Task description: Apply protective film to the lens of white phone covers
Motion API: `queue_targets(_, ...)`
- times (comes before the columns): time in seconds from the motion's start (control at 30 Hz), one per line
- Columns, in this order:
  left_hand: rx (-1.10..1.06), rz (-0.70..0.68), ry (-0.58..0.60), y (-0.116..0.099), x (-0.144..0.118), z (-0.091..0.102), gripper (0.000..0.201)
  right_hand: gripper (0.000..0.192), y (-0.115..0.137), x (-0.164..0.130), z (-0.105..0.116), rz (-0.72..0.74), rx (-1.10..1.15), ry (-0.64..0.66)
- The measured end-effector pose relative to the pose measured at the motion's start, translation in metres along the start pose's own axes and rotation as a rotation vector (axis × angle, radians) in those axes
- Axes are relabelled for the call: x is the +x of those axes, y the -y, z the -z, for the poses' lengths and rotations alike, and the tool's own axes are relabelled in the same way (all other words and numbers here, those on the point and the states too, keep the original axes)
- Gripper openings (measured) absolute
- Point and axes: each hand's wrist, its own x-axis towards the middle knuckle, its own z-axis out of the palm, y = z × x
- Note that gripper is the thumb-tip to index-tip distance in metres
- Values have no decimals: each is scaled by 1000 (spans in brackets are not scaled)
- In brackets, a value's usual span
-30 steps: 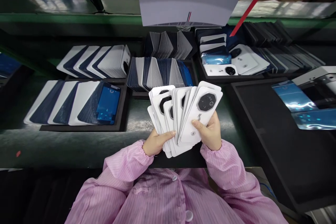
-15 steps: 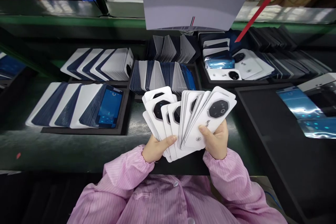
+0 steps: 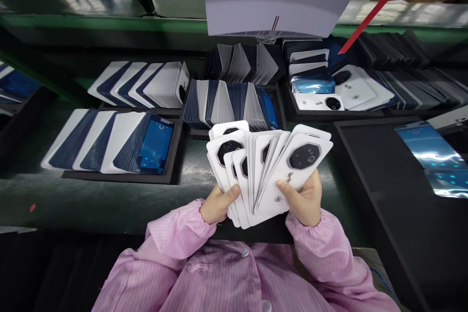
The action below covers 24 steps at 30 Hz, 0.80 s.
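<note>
Fan: you hold a fanned stack of white plastic phone back covers with dark octagonal camera rings [image 3: 268,170] just above the near edge of the dark green surface [image 3: 109,204], in front of your pink striped smock [image 3: 219,278].
Left hand: your left hand [image 3: 216,205] clasps the lower left of the fan, thumb laid across the front covers; its grip is closed on the stack.
Right hand: your right hand [image 3: 305,200] takes the lower right of the fan, thumb pressed on the foremost cover; this grip too is closed on the stack.
Left of the fan: a black tray of leaning white and navy panels, the last one bright blue [image 3: 117,144].
Beyond the fan: a black tray of upright navy and grey panels packed in a row [image 3: 230,102].
Right and beyond the fan: a tray holding white covers with round black camera rings [image 3: 329,92].
Right of the fan: a large black foam mat [image 3: 383,175], with shiny blue film sheets [image 3: 431,151] at its far side.
</note>
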Motion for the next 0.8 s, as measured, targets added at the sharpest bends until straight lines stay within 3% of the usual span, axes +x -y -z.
queue_targets(0.2,-20,-22,-7,-1,3,-1,79,59,-1,2,4,2,-22,22)
queue_targets(0.33,-128,44,-13,-3,5,0,81,58,-1,5,2,-1,-29,28)
queue_targets(0.6,-283,62,-20,-7,12,-3,61,55,0,7,-6,-116,10,55)
queue_targets(0.8,-262,146,-73,-7,16,2,52,55,-7,8,-5,-191,19,96)
